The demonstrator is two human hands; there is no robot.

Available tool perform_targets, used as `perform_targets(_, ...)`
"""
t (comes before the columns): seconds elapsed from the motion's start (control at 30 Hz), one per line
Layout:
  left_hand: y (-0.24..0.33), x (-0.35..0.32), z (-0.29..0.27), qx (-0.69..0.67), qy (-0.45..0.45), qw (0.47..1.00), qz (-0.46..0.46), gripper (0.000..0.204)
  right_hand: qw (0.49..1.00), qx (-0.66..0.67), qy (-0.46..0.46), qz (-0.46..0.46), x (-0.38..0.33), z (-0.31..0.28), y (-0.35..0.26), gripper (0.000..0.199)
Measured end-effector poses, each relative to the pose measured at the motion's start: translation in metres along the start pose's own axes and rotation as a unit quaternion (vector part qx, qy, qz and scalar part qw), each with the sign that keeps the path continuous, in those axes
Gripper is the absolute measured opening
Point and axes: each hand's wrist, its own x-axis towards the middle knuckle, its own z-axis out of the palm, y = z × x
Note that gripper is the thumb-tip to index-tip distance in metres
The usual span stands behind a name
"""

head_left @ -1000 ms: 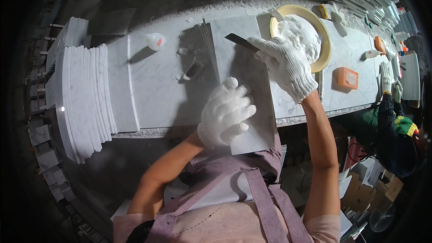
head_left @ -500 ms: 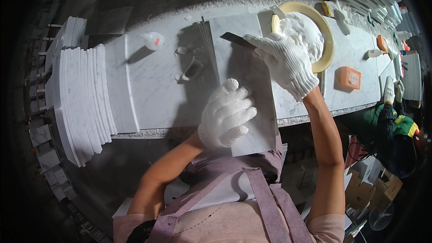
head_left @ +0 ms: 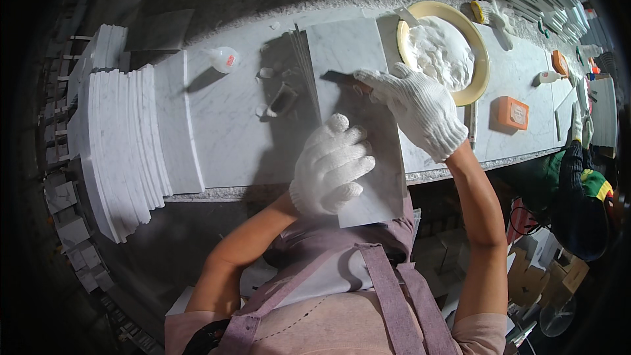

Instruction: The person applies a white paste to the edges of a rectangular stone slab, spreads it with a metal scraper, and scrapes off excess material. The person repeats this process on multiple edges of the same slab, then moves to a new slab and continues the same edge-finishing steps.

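Note:
A long pale grey-veined marble tile [head_left: 348, 43] lies lengthwise in front of me, its near end jutting past the table edge toward my apron. My left hand [head_left: 332, 171], in a white knit glove, rests on the near left part of this tile with its fingers spread. In my gloved right hand [head_left: 420, 108] is a scraper [head_left: 336, 77] with a dark flat blade pointing left, low over the tile's surface. The fingers wrap its handle, mostly hidden by the glove. Just beyond that hand stands a cream-yellow bowl [head_left: 482, 59] holding white paste [head_left: 437, 52].
Stacked tiles [head_left: 125, 151] stand at the left end of the marble-topped table. A small white bottle [head_left: 223, 59] and white scraps [head_left: 266, 73] lie left of the tile. An orange box [head_left: 513, 113] sits right of the bowl. Another person's gloved hands [head_left: 580, 125] show at far right.
My right hand has moved slightly toward me, bringing the scraper nearer, and its blade now looks flatter to the tile. The left hand stays put. The other person's hands shifted slightly.

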Motion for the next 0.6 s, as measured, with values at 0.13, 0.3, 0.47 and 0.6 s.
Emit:
perform_targets(0.13,0.000,0.001,-0.003,-0.005,-0.025,1.000,-0.009,0.036,0.997,0.075,-0.001,-0.036,0.009,-0.005,0.010,0.047)
perform_targets(0.3,0.000,0.008,-0.007,-0.029,-0.064,0.997,-0.021,0.034,0.998,0.054,0.030,-0.007,0.021,-0.003,0.014,0.046)
perform_targets(0.47,-0.003,0.007,-0.003,-0.027,-0.024,0.999,0.002,0.033,1.000,-0.018,-0.014,-0.017,0.022,-0.009,0.012,0.043)
perform_targets(0.6,-0.001,0.003,-0.009,-0.036,-0.114,0.992,-0.046,0.033,1.000,0.001,-0.012,0.011,0.022,-0.005,0.014,0.039)
